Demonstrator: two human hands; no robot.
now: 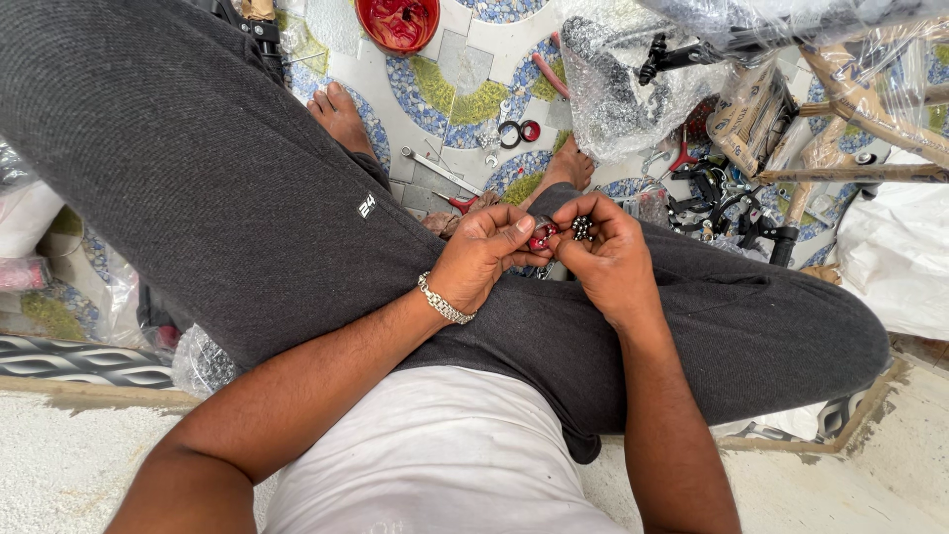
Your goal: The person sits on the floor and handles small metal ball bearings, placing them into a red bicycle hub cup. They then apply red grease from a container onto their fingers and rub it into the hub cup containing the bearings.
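While both hands meet above the grey-trousered lap, left hand (484, 252) pinches a small red ring part (542, 234); right hand (605, 252) pinches a ball-bearing cage (581, 227) just right of it; cage likely light, greasy, slippery; grip its outer rim; wrench (440, 170) lies beyond.

trousers (227, 188): dark grey, fine ribbed weave
shirt (435, 455): white
wristwatch (444, 301): silver links
bearing cup (543, 234): red
ball bearing ring (581, 227): dark with silvery balls
bowl (397, 22): red
floor tiles (465, 89): pale grey with blue and green mosaic arcs
spanner (440, 171): silver
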